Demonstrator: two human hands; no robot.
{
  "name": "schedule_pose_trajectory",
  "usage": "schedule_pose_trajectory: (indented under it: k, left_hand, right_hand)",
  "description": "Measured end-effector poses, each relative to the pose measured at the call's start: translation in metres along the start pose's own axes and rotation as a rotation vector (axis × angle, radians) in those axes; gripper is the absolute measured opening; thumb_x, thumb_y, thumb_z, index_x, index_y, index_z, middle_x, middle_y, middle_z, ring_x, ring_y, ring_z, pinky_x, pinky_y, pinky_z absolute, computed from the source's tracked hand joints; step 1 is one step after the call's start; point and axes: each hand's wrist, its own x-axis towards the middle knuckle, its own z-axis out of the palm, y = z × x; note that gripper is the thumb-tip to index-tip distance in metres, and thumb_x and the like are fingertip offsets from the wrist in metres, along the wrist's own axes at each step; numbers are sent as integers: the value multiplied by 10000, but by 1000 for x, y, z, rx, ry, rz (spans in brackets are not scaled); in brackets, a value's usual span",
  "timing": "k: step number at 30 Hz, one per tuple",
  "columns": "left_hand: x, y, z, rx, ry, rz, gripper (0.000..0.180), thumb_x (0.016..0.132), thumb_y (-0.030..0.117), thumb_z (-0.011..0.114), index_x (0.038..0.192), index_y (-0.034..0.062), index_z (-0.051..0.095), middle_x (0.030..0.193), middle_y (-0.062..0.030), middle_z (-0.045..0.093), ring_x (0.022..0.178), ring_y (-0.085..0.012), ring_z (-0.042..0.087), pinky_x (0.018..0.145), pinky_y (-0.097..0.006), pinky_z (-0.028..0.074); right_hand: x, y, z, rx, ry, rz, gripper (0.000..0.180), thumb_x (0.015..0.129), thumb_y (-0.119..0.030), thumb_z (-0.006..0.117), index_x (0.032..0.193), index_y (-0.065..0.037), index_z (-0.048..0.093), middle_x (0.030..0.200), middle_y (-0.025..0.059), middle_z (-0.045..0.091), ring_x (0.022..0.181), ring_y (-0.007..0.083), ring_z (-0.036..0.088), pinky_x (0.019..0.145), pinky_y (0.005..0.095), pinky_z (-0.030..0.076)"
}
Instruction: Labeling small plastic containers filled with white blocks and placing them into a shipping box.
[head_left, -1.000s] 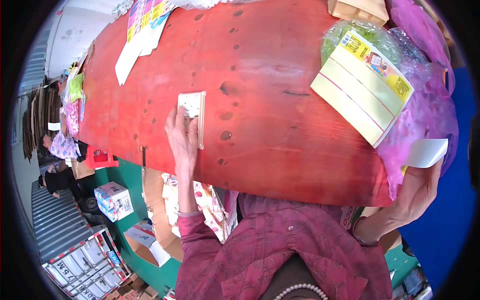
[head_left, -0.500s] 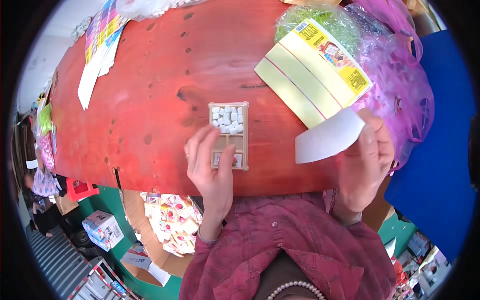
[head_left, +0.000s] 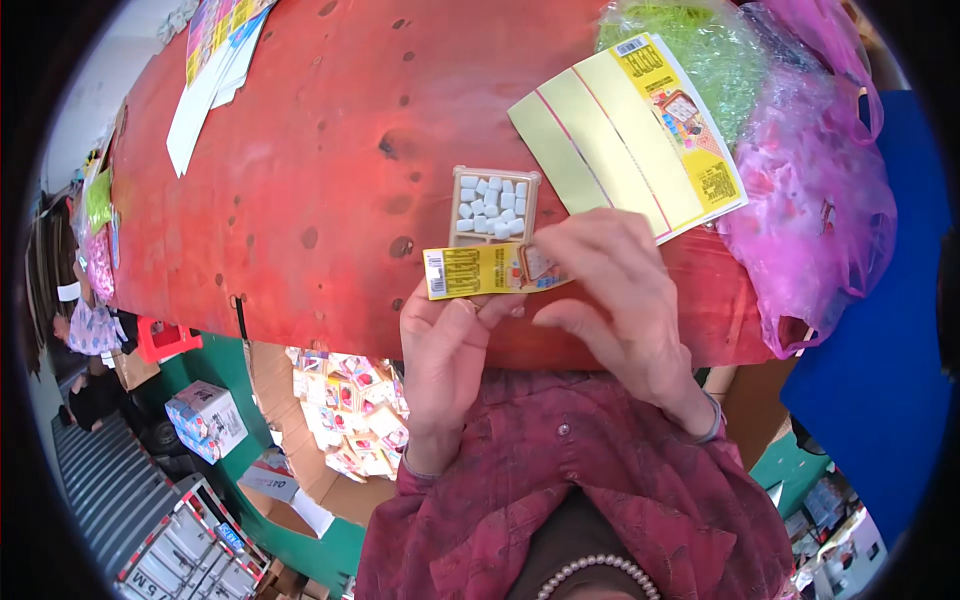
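A shallow beige tray (head_left: 456,208) lies on the red table, its far part filled with small white blocks (head_left: 491,207). A yellow printed label strip (head_left: 473,268) lies across the near part of the tray and hides it. My left hand (head_left: 445,335) is closed on the strip's lower edge, with the fingers beneath it. Over the strip's right end reaches my right hand (head_left: 625,300), its thumb and fingers apart. Whether its fingertips touch the strip is hard to tell.
Right of the tray lies a stack of yellow label sheets (head_left: 620,130), beside a pink plastic bag (head_left: 800,220) and a clear bag with green contents (head_left: 690,60). More printed sheets (head_left: 205,100) are at the far left. Below the table edge stands a carton of small packets (head_left: 350,410).
The strip has passed from my right hand to my left and now shows its yellow printed face instead of white. Both hands have come together at the tray.
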Motion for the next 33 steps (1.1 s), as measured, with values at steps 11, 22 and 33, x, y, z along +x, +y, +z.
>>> schedule_pose_trajectory:
  k: [11,22,33]
  left_hand:
    - [13,-4,-28,463,284,262,148,858,-19,580,993,-49,630,995,-129,650,896,-155,621,836,-268,489]
    - [40,-8,-36,691,329,307,61,840,-22,630,890,-53,648,827,-8,604,743,-36,533,669,-181,428]
    - [36,-7,-40,731,375,260,18,824,-52,634,842,-55,633,762,5,563,666,-30,499,574,-173,400]
  right_hand:
    - [-22,32,43,180,-10,399,216,786,-30,674,985,37,623,845,112,656,712,161,617,630,274,484]
    - [-9,33,45,238,32,566,205,786,-67,699,934,47,615,803,95,674,759,102,638,667,233,500]
    - [-8,37,51,174,-4,613,179,781,-72,712,852,28,582,699,75,650,668,79,607,588,230,468]
